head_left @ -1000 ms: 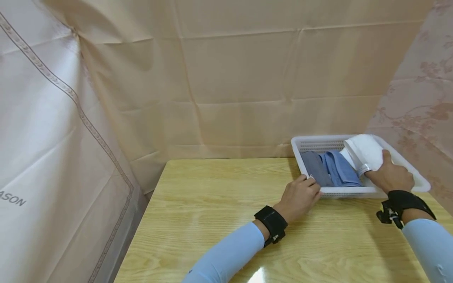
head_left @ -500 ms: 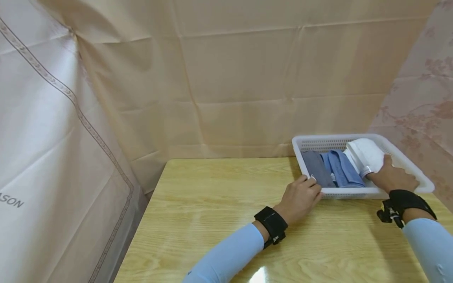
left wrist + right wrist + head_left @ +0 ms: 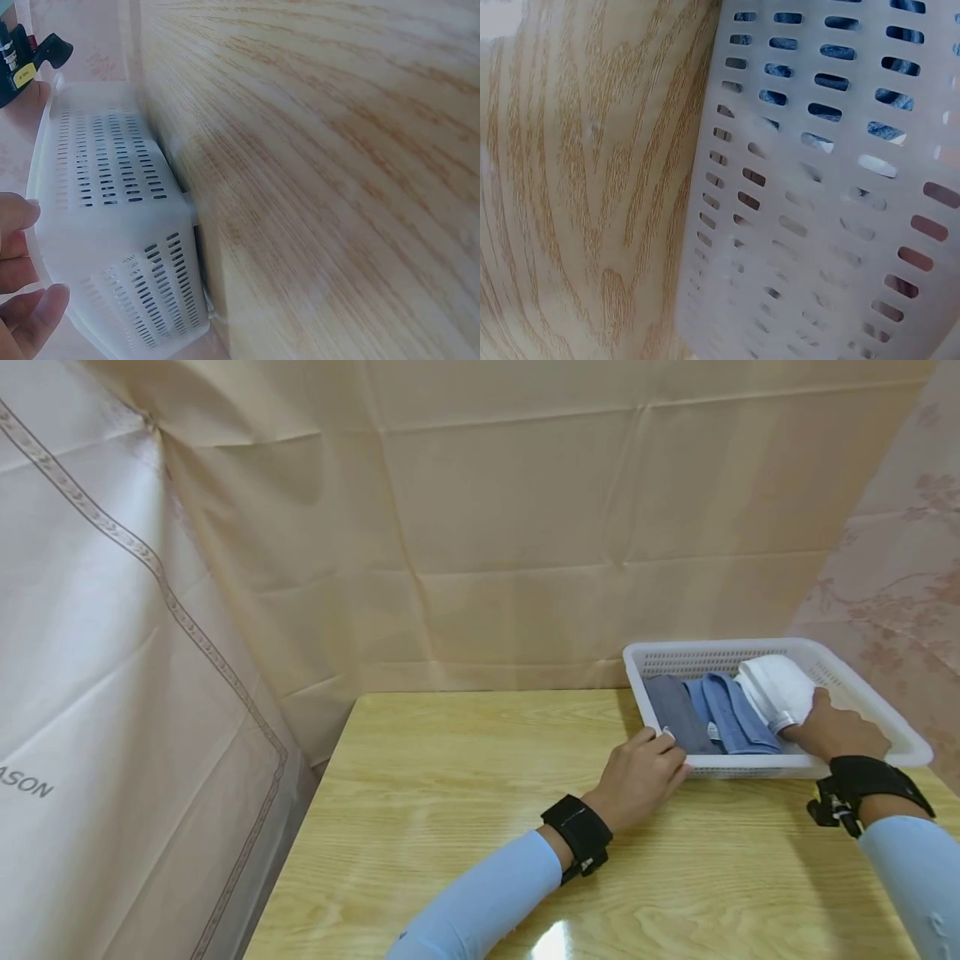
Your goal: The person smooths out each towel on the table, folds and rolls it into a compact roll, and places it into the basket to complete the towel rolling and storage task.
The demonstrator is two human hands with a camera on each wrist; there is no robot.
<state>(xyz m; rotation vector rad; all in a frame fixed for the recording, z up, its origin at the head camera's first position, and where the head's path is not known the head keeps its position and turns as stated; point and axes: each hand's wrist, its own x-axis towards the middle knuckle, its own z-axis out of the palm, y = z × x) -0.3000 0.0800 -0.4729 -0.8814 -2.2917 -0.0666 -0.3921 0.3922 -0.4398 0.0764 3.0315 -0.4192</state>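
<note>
In the head view, a white perforated plastic basket (image 3: pixel 847 668) stands at the table's far right corner. My left hand (image 3: pixel 641 777) grips its near left corner, and the left wrist view shows the fingertips (image 3: pixel 51 304) at the rim. Inside, from left to right, lie a folded grey towel (image 3: pixel 678 714), a folded blue towel (image 3: pixel 731 714) and a rolled white towel (image 3: pixel 776 689). My right hand (image 3: pixel 843 732) reaches over the near rim and holds the white towel by its near right end, thumb and finger on either side. The basket's wall hides most of this hand in the right wrist view.
The wood-grain table (image 3: pixel 450 793) extends to the left and front of the basket. A beige cloth (image 3: pixel 487 527) hangs right behind the table, and a pink floral cloth (image 3: pixel 907 593) closes the right side. White cloth (image 3: pixel 112 693) hangs at the left.
The white towel has sunk lower into the basket and moved slightly right with my right hand. My left hand keeps its grip on the corner. The head view has shifted a little.
</note>
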